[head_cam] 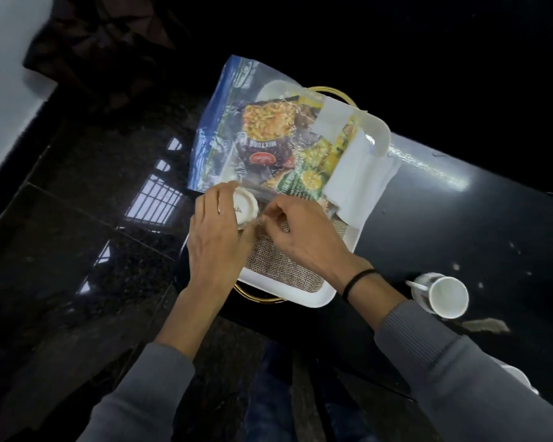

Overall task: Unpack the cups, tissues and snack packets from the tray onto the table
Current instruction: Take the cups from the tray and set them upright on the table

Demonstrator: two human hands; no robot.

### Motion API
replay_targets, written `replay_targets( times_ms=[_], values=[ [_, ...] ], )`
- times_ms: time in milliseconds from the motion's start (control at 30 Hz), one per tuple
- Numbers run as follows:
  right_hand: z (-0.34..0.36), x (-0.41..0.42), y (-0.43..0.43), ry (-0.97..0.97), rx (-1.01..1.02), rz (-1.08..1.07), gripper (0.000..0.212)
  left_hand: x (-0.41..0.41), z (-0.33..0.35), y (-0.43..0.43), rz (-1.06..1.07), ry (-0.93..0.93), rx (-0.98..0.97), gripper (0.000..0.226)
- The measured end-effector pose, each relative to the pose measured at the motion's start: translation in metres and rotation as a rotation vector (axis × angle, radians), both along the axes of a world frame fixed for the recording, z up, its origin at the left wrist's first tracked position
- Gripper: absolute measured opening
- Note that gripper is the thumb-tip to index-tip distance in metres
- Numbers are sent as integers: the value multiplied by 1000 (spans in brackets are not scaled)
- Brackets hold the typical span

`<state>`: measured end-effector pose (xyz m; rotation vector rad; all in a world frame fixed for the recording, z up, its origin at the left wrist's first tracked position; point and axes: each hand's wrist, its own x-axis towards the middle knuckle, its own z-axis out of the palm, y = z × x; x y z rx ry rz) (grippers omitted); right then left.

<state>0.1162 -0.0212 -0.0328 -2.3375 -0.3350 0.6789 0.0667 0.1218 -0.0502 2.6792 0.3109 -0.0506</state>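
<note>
In the head view, a white rectangular tray (316,298) with gold loop handles sat at the centre of the frame on a dark glossy table (460,224). A woven burlap mat (278,266) lined its floor.

Across the upper half of the tray lay a clear zip bag (237,129) with a blue edge, spilling over the tray's upper-left side. Inside it were snack packets: a dark one printed "MIXTURE" (265,145) and a yellow-green one (304,180) beside it towards the lower right. White tissues (355,186) lay at the tray's right side, partly draped over its rim.

The left hand (214,247) was curled around an upturned white cup (245,209) at the tray's left edge, fingers wrapped over the cup's far side and the thumb near its lower edge. The right hand (300,231) sat just beside it, fingertips pinched narrowly together at the lower edge of the bag; what they gripped, whether the bag's seam or the cup, could not be told. A black band (358,280) circled the right wrist, and both arms wore grey sleeves.

At the lower right of the frame, well apart from the tray, a white mug (441,296) lay on the table on its side, mouth open towards the camera.
</note>
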Motion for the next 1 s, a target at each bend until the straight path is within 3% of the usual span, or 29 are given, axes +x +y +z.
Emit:
replay_targets(
  times_ms=[200,400,533,833,1000],
  values=[
    [-8,-5,9,47,-15,33,28,7,-8,9,-54,129,77,71],
    [-14,-15,-11,135,-9,-43,25,5,-6,1,-113,224,-18,73],
    [-8,-21,-37,221,90,-163,28,0,4,-13,-12,229,-223,69],
    [20,-34,-115,307,383,-431,45,3,29,-73,268,392,-976,41],
    [26,-44,-160,373,579,-622,48,14,37,-128,160,456,-1104,40]
  ],
)
